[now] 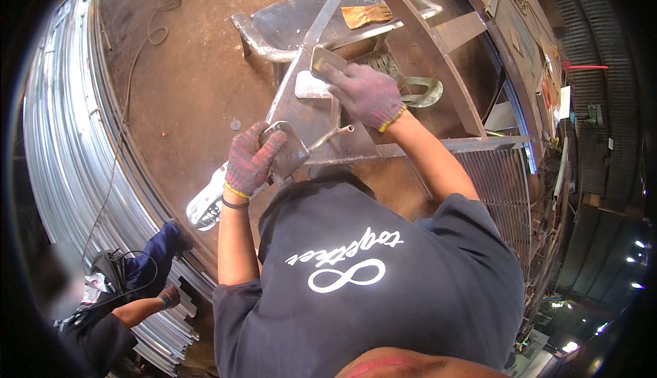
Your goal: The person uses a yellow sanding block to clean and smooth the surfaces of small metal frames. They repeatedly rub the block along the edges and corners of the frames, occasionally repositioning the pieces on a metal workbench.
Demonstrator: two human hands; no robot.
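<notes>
My left hand, in a grey-red knit glove, grips the edge of a small flat metal plate, thumb on top. My right hand, gloved alike, pinches another small metal plate against the long flat bar of a metal frame. Between my hands lies a pale, rounded rectangular piece. Beside the left plate, a short thin tube sticks up at a slant. My fingertips under both plates are hidden.
Beyond the bar stands a metal-framed seat with a tan leather glove on it. Long shiny metal tubes are stacked at left, near another person. A cable trails over the brown floor. Curved frame bars rise at right.
</notes>
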